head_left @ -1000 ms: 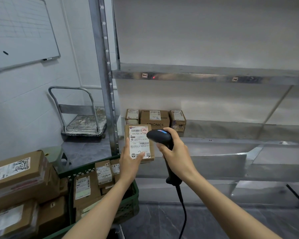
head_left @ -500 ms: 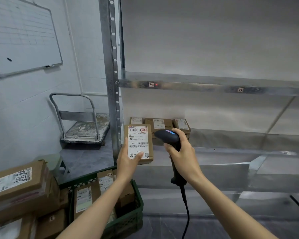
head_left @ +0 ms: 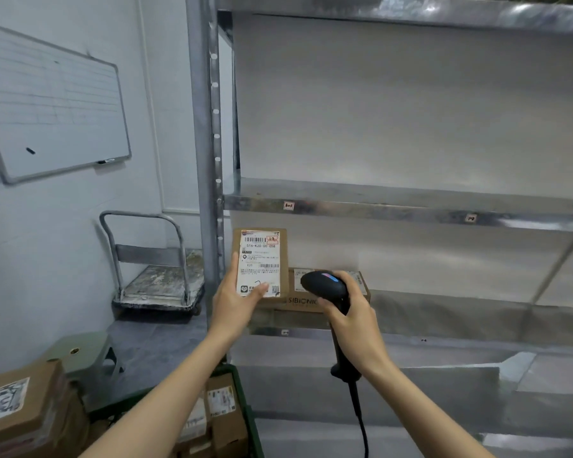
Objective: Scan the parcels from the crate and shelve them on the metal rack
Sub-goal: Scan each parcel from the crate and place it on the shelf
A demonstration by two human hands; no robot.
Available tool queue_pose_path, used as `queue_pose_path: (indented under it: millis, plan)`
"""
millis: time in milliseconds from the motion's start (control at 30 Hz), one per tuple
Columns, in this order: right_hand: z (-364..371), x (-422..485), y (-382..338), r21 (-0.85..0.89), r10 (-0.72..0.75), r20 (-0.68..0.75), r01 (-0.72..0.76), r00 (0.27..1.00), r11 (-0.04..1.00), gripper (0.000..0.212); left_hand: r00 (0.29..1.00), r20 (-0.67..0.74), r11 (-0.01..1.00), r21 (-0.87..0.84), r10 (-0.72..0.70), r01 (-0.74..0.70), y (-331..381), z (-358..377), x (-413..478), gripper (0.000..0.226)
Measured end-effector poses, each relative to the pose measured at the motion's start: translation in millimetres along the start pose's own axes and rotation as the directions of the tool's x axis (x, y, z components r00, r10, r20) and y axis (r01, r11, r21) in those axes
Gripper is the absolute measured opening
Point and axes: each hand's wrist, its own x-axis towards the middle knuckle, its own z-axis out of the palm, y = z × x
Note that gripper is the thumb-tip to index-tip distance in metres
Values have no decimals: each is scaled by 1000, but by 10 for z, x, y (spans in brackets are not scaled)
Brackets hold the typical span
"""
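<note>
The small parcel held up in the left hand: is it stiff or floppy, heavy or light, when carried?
Probably stiff: the parcel is a cardboard box with straight edges. Likely light, since the left hand alone holds it upright. It might tip, being gripped only at its lower part.

Left hand [head_left: 235,300] holding labelled parcel [head_left: 260,262] upright, right hand [head_left: 354,317] gripping scanner [head_left: 326,287], rack [head_left: 411,209] behind, possibly touching.

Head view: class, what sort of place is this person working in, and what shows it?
Probably a parcel storeroom or delivery depot: a metal rack with numbered shelf tags, labelled cardboard parcels in a green crate, and a barcode scanner gripped in the right hand.
</note>
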Motion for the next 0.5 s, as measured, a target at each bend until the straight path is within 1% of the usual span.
queue_pose_path:
  millis: [267,333,500]
  plan:
    - [-146,602,-14,26,-69,27,68,997,997,41,993,-15,992,-46,118,-118,442,15,641,78]
    - [-168,714,-19,39,-89,26,88,996,995,42,993,-24,992,-52,116,-117,527,4,795,79]
    - [-133,878,14,37,-105,28,104,994,994,42,994,-38,994,32,106,-104,637,-74,1122,81]
